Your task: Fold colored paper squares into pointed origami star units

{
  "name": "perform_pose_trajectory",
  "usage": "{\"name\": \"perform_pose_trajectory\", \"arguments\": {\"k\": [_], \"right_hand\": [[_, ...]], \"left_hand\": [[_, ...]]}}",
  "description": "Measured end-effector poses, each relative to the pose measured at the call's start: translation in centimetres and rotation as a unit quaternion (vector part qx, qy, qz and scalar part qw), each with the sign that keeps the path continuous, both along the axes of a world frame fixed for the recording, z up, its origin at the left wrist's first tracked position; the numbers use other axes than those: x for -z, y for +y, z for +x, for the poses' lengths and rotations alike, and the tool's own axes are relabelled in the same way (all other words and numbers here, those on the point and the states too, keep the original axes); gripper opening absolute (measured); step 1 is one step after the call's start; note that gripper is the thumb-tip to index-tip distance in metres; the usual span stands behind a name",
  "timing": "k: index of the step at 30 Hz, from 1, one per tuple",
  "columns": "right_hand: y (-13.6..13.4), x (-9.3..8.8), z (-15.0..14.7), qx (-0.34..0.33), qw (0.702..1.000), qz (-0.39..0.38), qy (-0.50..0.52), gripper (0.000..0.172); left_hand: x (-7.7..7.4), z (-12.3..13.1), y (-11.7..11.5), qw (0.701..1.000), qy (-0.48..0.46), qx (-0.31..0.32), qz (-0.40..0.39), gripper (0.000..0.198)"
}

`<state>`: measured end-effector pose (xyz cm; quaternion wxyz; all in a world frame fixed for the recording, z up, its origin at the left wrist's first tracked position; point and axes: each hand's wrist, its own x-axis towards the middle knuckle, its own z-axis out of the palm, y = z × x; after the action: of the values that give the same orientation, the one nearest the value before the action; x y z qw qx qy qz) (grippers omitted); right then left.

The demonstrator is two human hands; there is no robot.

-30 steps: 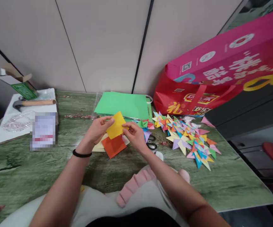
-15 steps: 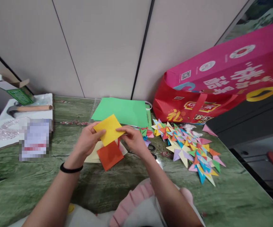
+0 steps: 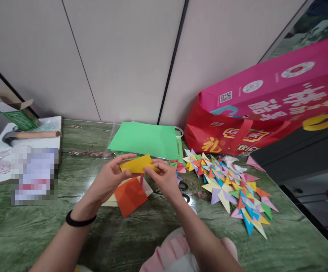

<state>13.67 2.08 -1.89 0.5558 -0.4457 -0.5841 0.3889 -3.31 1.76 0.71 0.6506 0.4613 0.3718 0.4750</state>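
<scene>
Green table (image 3: 118, 241) fills the lower frame. A red bag (image 3: 222, 134) stands at upper right, paper stars (image 3: 233, 185) heaped below it; green sheets (image 3: 146, 139) lie at centre. Just below centre, the left hand (image 3: 108, 181) curls loosely, the right hand (image 3: 165, 179) pinches tightly. Under them is an orange sheet (image 3: 131, 198); between them, both grip yellow paper (image 3: 137, 164), one end each.

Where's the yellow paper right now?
In the head view, the yellow paper is just left of middle, held between the left hand and the right hand, above the orange paper and below the green sheets in the picture.
</scene>
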Motion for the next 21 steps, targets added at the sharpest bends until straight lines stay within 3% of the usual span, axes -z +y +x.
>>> {"name": "perform_pose_trajectory", "arguments": {"k": [2, 6, 11, 17, 21], "right_hand": [[-0.1, 0.2, -0.2, -0.014, 0.999, -0.019, 0.029, 0.013], [-0.2, 0.2, -0.5, -0.033, 0.996, -0.056, 0.055, 0.012], [-0.4, 0.0, -0.7, -0.035, 0.992, -0.109, 0.051, 0.017], [-0.3, 0.1, -0.8, -0.031, 0.989, -0.123, 0.081, 0.023], [-0.2, 0.2, -0.7, -0.013, 0.987, -0.12, 0.105, 0.02]], "left_hand": [[0.4, 0.1, 0.0, 0.999, 0.037, -0.035, 0.015, 0.053], [1.3, 0.5, 0.1, 0.99, 0.07, -0.12, 0.012, 0.037], [1.6, 0.9, 0.1, 0.98, 0.09, -0.178, 0.014, 0.029], [1.6, 0.9, 0.0, 0.965, 0.182, -0.182, 0.041, 0.025], [1.6, 0.8, 0.0, 0.975, 0.156, -0.158, 0.027, 0.031]]}}
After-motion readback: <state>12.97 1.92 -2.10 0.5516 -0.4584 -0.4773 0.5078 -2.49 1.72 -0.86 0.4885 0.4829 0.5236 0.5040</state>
